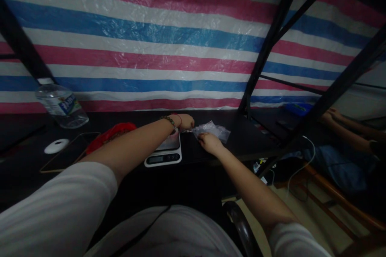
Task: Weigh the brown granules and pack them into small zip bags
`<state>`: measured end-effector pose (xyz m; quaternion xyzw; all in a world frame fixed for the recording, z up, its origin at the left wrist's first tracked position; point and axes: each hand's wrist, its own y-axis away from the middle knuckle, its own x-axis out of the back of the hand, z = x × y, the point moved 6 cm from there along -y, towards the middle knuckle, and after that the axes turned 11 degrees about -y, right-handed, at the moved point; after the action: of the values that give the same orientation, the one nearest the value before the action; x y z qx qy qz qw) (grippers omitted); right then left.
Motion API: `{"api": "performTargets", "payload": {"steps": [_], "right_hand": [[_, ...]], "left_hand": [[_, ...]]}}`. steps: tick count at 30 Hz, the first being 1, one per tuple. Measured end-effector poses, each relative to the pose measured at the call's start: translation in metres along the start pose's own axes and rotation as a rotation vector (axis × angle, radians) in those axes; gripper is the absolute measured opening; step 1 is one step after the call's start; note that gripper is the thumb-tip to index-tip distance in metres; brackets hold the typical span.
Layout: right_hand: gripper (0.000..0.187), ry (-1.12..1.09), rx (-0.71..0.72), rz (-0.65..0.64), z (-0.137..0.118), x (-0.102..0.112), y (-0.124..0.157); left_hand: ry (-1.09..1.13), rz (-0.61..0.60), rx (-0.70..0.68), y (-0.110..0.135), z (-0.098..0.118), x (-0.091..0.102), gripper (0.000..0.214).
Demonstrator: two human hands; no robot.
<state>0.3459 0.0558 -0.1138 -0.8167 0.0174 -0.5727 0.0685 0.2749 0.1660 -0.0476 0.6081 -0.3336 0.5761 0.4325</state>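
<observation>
1. Two bare hands work over a dark surface [250, 138], seen from the wearer's head; the work looks to be under way, and how much is finished cannot be told
2. The left hand [186, 121] reaches past a white scale [164, 160]. Its fingers bend downward beside the bags; whether they pinch anything cannot be told
3. The right hand [211, 143] lies at the near edge of some clear plastic bags [214, 130], its fingers bent against them. Whether they pinch a bag or only press on it is too dim to tell
4. The bags lie loosely overlapped on the surface, just right of the left hand and well clear of the scale's display. No contents can be made out in them, so there seems to be bagging left, though that is a judgement
5. Already in place: a pale container [172, 141] sits on the scale, partly hidden by the left forearm. The display's reading is too small to make out
6. Left of that forearm, an open red bag [122, 127] holds small brown pieces [113, 137], which suggests a supply remains
7. Farther left are a dark flat device [68, 153], a white mouse [56, 146] and a water bottle [63, 106]
</observation>
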Motion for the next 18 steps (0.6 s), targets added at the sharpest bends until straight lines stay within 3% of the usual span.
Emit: {"api": "performTargets", "payload": {"steps": [4, 7, 9, 12, 15, 18], "right_hand": [[0.025, 0.069, 0.04, 0.085, -0.004, 0.003, 0.003], [0.018, 0.011, 0.109, 0.19, -0.006, 0.009, 0.003], [0.018, -0.129, 0.093, 0.309, 0.001, 0.02, 0.0], [0.022, -0.432, -0.027, 0.525, 0.021, 0.039, -0.008], [0.024, -0.7, -0.144, 0.683, 0.034, 0.051, -0.018], [0.027, -0.898, -0.197, 0.754, 0.033, 0.056, -0.032]], "left_hand": [[-0.183, 0.135, -0.169, 0.047, 0.038, 0.017, 0.036], [-0.179, 0.228, -0.163, 0.104, 0.056, 0.029, 0.037], [-0.146, 0.279, -0.114, 0.144, 0.056, 0.034, 0.036], [-0.062, 0.405, 0.023, 0.197, 0.034, 0.035, 0.034], [0.13, 0.566, 0.274, 0.239, -0.01, 0.026, 0.032], [0.264, 0.695, 0.528, 0.27, -0.053, 0.007, 0.035]]}}
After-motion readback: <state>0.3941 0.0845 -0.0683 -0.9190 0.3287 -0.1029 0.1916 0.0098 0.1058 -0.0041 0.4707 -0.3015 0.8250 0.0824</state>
